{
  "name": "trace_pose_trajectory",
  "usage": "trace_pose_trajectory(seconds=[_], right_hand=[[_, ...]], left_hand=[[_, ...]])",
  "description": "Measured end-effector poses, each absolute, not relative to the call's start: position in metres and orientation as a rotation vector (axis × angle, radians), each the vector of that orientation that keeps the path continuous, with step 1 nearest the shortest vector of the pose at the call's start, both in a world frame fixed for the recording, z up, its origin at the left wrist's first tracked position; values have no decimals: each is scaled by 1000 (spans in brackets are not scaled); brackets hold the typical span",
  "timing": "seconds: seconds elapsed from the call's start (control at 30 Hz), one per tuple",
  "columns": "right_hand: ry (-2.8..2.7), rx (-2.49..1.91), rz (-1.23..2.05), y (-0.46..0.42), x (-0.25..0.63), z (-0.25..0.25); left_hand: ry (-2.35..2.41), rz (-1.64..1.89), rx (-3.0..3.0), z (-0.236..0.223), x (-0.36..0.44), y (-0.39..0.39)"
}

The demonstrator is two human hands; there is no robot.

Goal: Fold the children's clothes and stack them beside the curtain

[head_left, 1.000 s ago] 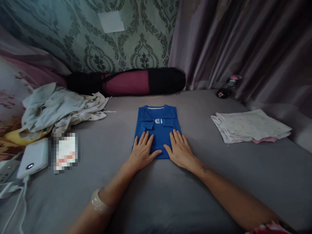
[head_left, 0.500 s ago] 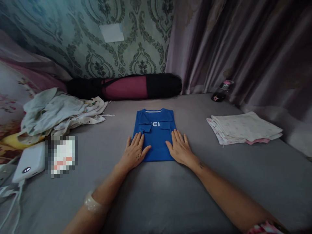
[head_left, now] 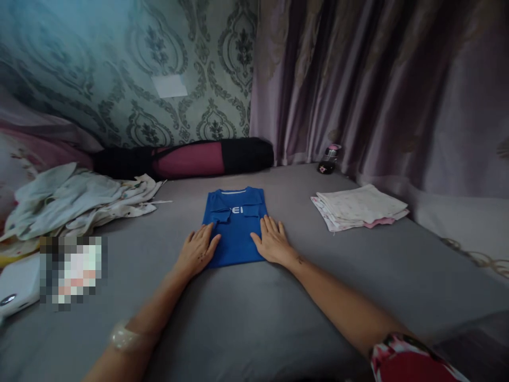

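A blue shirt (head_left: 237, 240) lies folded into a rectangle on the grey bed sheet (head_left: 234, 318), its neckline toward the wall. Both sleeves are folded in across the chest and partly cover white lettering. My left hand (head_left: 198, 248) rests flat at the shirt's left edge, fingers stretched out and the thumb on the cloth. At the right edge lies my right hand (head_left: 274, 241), also flat, with fingers spread and its thumb on the shirt. Neither hand grasps anything.
Stacked folded cloths (head_left: 360, 204) lie on the right, with a dark bottle (head_left: 328, 160) behind them. Crumpled clothes (head_left: 83, 196) are heaped on the left, near a white power bank (head_left: 19, 284) and a blurred-out item (head_left: 77, 273). A long black-and-maroon bag (head_left: 191, 159) lies along the wall.
The camera view has turned toward the right, so the scene sits further left in the picture. Both hands stay flat on the shirt's edges, and its folds look the same.
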State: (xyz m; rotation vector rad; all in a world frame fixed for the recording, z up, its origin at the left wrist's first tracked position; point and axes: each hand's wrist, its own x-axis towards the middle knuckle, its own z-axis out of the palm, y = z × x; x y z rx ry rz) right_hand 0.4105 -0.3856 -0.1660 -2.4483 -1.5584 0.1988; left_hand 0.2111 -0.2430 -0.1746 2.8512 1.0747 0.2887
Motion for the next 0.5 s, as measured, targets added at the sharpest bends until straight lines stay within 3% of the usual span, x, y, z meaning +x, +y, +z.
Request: trace_pose_trajectory(seconds=[0.2,0.5], right_hand=[[-1555,-2446,220,-385,411,-166],[-1537,-2447,200,-386,410,-165]], left_hand=[[1075,141,2856,-186,209,-237],[1039,223,2828,-184,208,-233]])
